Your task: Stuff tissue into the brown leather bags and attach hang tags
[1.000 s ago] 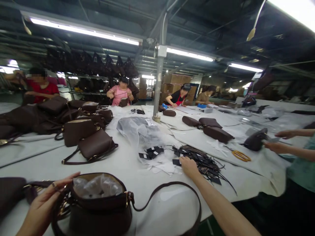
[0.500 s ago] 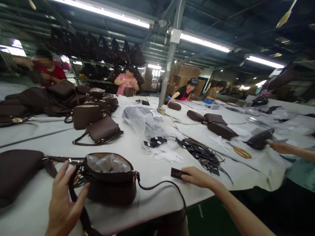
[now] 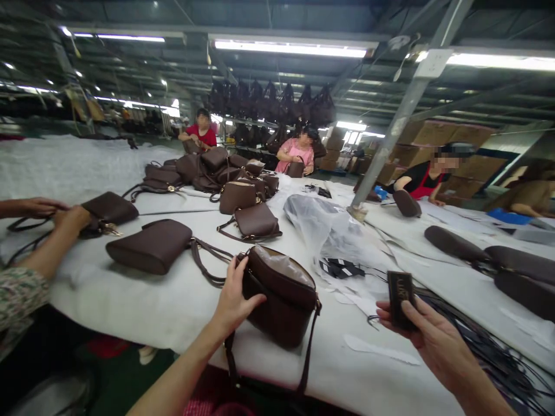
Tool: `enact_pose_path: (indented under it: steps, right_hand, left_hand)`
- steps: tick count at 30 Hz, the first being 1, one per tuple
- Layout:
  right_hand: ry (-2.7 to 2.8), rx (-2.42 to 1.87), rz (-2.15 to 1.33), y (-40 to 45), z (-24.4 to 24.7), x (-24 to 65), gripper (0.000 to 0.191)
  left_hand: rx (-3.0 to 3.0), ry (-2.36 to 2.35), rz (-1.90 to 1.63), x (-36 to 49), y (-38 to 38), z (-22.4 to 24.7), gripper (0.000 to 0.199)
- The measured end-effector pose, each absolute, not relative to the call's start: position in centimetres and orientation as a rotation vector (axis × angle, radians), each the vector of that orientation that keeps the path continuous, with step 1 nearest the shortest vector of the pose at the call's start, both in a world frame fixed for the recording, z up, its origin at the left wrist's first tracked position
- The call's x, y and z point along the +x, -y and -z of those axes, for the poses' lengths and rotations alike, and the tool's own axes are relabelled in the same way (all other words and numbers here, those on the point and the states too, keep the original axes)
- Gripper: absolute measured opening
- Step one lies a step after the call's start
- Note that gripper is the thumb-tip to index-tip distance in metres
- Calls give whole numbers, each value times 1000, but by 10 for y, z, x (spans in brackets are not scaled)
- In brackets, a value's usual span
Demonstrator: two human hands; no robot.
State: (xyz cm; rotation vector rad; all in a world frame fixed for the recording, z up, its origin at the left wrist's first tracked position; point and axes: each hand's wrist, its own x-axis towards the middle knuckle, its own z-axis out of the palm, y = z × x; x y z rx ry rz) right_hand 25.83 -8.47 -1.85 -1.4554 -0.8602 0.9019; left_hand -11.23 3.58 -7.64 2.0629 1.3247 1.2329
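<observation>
One dark brown handbag, lower centre of the frame, upright but leaning, its mouth open; crumpled clear plastic shows inside. Left hand on its left end: fingertips over the rim, thumb spread apart against the front wall. Cannot tell whether it pinches the leather. The bag's strap drops past the table edge at lower centre.

One small black card, right of centre, held up clear of the table, pale lettering partly covered by the thumb. Right hand pinches it, thumb in front, fingers behind.

Just beside, lower right: heap of dark tags and cords, partly hidden by the right hand and forearm; a white paper strip near it on the white table. Above, a translucent plastic bag, with black tags at its lower end.

Left of the handbag, a second brown bag lying on its side. Farther left, a co-worker's hands on another brown bag. Mid-left, piled bags. Beyond the table: people in red, pink and a red apron. Grey post, upper right.
</observation>
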Motion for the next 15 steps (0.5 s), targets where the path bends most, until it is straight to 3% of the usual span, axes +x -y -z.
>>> enact_pose_path:
  steps: [4,8,13,15]
  right_hand:
    - [712,-1147,-1071,99,-25,192,31]
    - [765,-962,-1237,91,-33,133,27]
    - [791,-876,-1383,73,-20,89,28]
    - [802,-859,-1422,67,-16,77,27]
  left_hand:
    - [2034,-1365,-1206,-84,-30,79,90]
    - [2179,-1335,-1051,-93,-16,73,87]
    - [2169,-1347,-1077,-127,18,41,43]
    - [2016,-1104,-1089,-129,34,29,41]
